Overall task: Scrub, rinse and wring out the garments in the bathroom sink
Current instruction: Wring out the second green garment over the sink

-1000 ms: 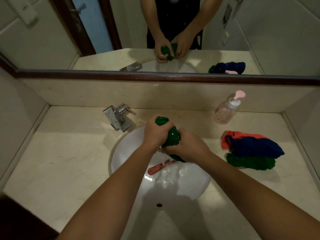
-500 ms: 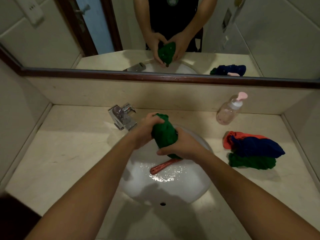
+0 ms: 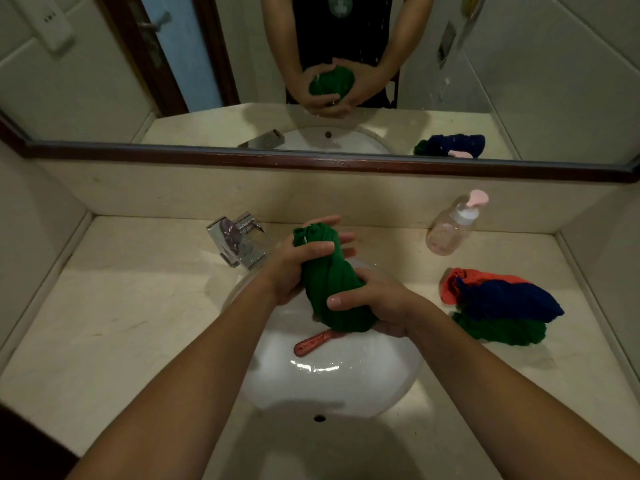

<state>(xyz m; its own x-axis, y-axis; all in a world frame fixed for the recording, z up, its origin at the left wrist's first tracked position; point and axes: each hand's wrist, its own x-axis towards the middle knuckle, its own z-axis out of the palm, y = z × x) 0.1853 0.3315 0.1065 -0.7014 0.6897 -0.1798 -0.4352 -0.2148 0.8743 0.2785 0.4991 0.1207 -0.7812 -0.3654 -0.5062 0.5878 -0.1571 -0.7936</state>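
Head view: red handle [image 3: 313, 342] half behind green garment [image 3: 332, 292]

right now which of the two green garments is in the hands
The twisted green garment over the sink, gripped by left hand and right hand; the other green garment lies on the counter under a navy garment.

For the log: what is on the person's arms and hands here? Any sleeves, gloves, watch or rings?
Nothing is worn on them. The left hand and right hand are ungloved, no ring, watch or bracelet shows, and both forearms are bare to the frame edge. The mirror shows a dark top with a pale round emblem.
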